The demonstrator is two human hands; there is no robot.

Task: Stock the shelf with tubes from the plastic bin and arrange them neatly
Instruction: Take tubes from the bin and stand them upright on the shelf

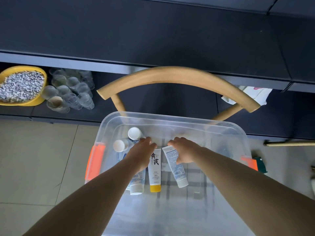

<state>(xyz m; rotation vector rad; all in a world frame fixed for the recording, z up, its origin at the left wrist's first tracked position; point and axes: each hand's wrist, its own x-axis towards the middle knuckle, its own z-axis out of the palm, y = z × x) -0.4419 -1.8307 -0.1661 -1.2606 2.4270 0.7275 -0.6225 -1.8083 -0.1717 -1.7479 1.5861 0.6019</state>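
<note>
Our hands are in the bin (179, 119): left hand (140, 153) lies flat, fingers loose, on a tube (137, 183); right hand (185, 150) grips another tube (175, 167); yellow-capped tube (154, 171) between.

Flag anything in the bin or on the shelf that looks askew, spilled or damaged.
Nothing spilled or visibly damaged. In the plastic bin the tubes lie unevenly: the tube under the right hand slants off the line of the yellow-capped tube, and two white-capped tubes point the opposite way. The clear cups on the lower shelf are tipped over.
</note>
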